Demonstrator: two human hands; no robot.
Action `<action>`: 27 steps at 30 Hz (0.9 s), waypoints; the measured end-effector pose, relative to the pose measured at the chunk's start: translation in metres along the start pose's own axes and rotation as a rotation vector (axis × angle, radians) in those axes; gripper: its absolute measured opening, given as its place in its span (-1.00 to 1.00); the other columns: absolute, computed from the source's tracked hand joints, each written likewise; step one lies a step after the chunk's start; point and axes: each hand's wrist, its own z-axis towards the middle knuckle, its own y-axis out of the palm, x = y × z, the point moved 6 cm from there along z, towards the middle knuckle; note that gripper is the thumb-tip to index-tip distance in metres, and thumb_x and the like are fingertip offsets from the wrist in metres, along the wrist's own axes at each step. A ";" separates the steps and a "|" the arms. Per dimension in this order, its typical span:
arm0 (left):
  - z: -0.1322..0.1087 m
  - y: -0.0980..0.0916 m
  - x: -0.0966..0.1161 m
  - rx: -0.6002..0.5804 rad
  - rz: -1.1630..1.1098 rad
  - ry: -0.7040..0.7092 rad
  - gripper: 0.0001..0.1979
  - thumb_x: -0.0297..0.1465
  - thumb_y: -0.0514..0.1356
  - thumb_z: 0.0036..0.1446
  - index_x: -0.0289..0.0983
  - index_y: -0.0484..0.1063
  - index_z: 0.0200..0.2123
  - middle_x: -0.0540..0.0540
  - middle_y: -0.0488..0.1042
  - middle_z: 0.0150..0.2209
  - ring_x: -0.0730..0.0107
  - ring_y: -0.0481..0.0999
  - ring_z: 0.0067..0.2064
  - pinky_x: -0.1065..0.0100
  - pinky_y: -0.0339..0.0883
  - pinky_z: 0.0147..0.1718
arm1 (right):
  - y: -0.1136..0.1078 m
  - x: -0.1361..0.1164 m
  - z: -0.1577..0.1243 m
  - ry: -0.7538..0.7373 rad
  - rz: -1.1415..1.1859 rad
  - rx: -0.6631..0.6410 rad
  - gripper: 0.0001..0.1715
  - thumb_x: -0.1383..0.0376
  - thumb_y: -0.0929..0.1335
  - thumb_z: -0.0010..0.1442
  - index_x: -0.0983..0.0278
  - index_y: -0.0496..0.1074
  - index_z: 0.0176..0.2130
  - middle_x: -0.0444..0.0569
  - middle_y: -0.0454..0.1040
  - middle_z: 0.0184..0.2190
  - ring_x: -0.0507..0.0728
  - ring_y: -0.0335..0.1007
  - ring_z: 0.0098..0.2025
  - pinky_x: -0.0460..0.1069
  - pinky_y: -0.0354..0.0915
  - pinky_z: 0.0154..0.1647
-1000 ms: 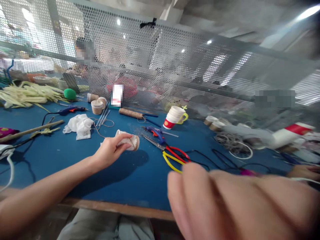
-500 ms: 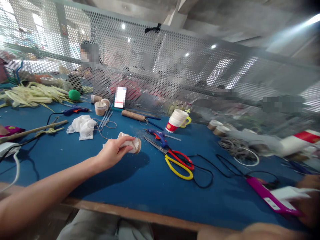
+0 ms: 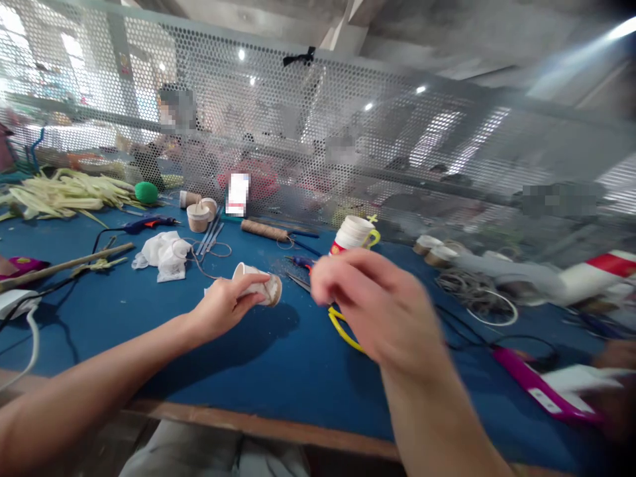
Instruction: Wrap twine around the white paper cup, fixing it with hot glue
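Note:
My left hand is wrapped round a small white paper cup, tilted on its side above the blue table, with brown twine round its base end. My right hand hangs over the scissors, blurred, its fingers bent; what it holds, if anything, cannot be made out. Beneath it, part of a yellow scissor handle and the scissor blades show. A blue glue gun lies partly hidden behind the right hand. Twine runs from near the cup back past a white crumpled cloth.
A twine roll, twine-wrapped cups and a phone are at the back. Stacked white cups stand behind my right hand. Pale husks lie left; a purple power strip and black cable lie right.
My right hand has come up from the lower right edge to above the scissors, covering much of them. My left hand still holds the cup in nearly the same place.

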 end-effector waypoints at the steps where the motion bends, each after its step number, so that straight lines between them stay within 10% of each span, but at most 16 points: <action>1: -0.001 0.000 0.005 -0.003 0.011 0.065 -0.70 -0.41 0.06 0.15 -0.23 0.31 -0.02 -0.12 0.54 -0.21 0.32 0.56 -0.24 0.39 0.40 -0.30 | 0.002 -0.012 0.008 0.049 -0.046 -0.014 -0.76 0.21 0.23 0.20 0.25 0.43 -0.29 -0.05 0.48 -0.30 0.06 0.37 -0.27 -0.02 0.27 -0.23; 7: -0.007 0.004 0.032 -0.133 0.112 0.369 -0.73 -0.44 -0.03 0.22 -0.31 0.28 -0.03 -0.20 0.53 -0.26 0.32 0.55 -0.29 0.37 0.41 -0.32 | 0.037 -0.002 0.030 0.345 -0.145 -0.355 -0.71 0.15 0.29 0.08 0.34 0.43 -0.36 -0.04 0.47 -0.43 0.06 0.35 -0.39 -0.04 0.24 -0.36; 17: -0.016 0.021 0.038 -0.289 0.226 0.511 -0.73 -0.46 -0.06 0.24 -0.37 0.25 -0.03 -0.13 0.49 -0.41 0.37 0.48 -0.43 0.42 0.38 -0.45 | 0.046 -0.013 0.034 0.310 -0.480 -0.634 -0.91 0.39 0.30 -0.09 0.32 0.41 -0.55 -0.08 0.44 -0.58 0.01 0.27 -0.52 -0.10 0.13 -0.55; 27: -0.011 0.012 0.033 -0.265 0.077 0.339 -0.70 -0.46 -0.03 0.21 -0.30 0.24 0.02 -0.17 0.51 -0.28 0.34 0.52 -0.30 0.39 0.37 -0.33 | 0.034 0.007 0.025 0.364 -0.235 -0.389 -0.95 0.36 0.27 -0.07 0.30 0.33 -0.51 -0.08 0.41 -0.52 0.01 0.25 -0.48 -0.09 0.17 -0.48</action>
